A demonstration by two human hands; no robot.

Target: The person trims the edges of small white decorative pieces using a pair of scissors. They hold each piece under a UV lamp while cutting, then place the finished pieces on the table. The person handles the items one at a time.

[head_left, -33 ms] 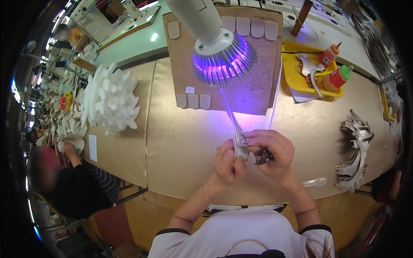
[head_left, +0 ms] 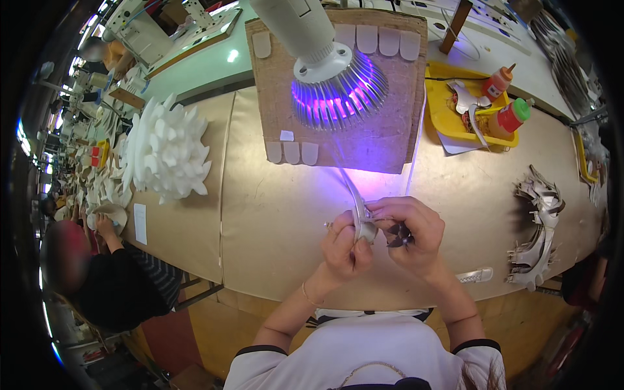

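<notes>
Two hands closed on one pale curved strip (head_left: 357,211); left hand (head_left: 344,244) pinching its lower end between thumb and fingers, right hand (head_left: 413,237) clenched just beside it around a small dark tool (head_left: 399,235), kind too small to tell; strip's lower end between the two grips, its free length arching up and away from them toward the violet lamp (head_left: 335,84). Likely light and thin, judging by the way it bows under its own length; probably flexible rather than stiff, easy to crease if bent sharply; best taken near the worked end, pinched flat across its width, with the free end left to swing. Smooth-looking surface, possibly slippery; firm fingertip pressure advisable rather than a loose hold.

Beyond the grip, directly above the strip's tip, a brown board (head_left: 390,140) with small rounded pale pieces (head_left: 292,153) along its edges; under everything, a tan table (head_left: 273,214). Far to the right of the grip, a heap of similar curved pale pieces (head_left: 536,227); up and right, a yellow tray (head_left: 448,120) with two red-orange bottles (head_left: 510,117). Well to the left, a white spiky stack (head_left: 169,149); lower left, another person (head_left: 114,286) seated at the table edge.
</notes>
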